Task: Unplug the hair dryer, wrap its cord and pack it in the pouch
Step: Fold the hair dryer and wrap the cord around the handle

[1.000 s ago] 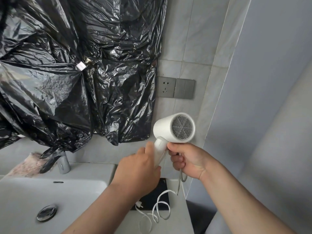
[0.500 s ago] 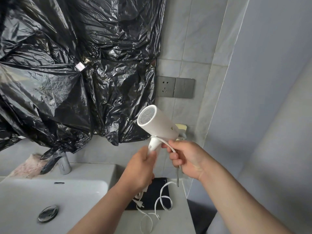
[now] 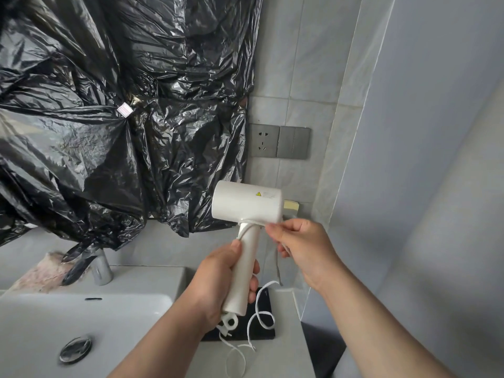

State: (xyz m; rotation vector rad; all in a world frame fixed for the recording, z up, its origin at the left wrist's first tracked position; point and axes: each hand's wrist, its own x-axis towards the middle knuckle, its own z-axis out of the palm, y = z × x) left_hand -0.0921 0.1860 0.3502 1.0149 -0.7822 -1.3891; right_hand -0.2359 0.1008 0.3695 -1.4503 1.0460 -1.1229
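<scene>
The white hair dryer (image 3: 246,204) stands upright in front of me, its barrel lying sideways. My left hand (image 3: 218,279) grips its handle. My right hand (image 3: 300,246) pinches the white cord (image 3: 260,317) where it passes round the top of the handle, just under the barrel. The rest of the cord hangs in loose loops down to the counter. The plug (image 3: 227,324) dangles below the handle's end, out of the wall socket (image 3: 264,141). A black pouch (image 3: 261,327) lies flat on the counter beneath the dryer.
A white sink (image 3: 81,317) with a metal drain (image 3: 75,349) fills the lower left, with a chrome tap (image 3: 101,267) behind it. Black plastic sheeting (image 3: 109,118) covers the wall above. A grey partition (image 3: 409,159) stands at the right, close to the counter's edge.
The dryer's barrel has turned from facing me to lying sideways. My right hand has brought the cord up round the top of the handle.
</scene>
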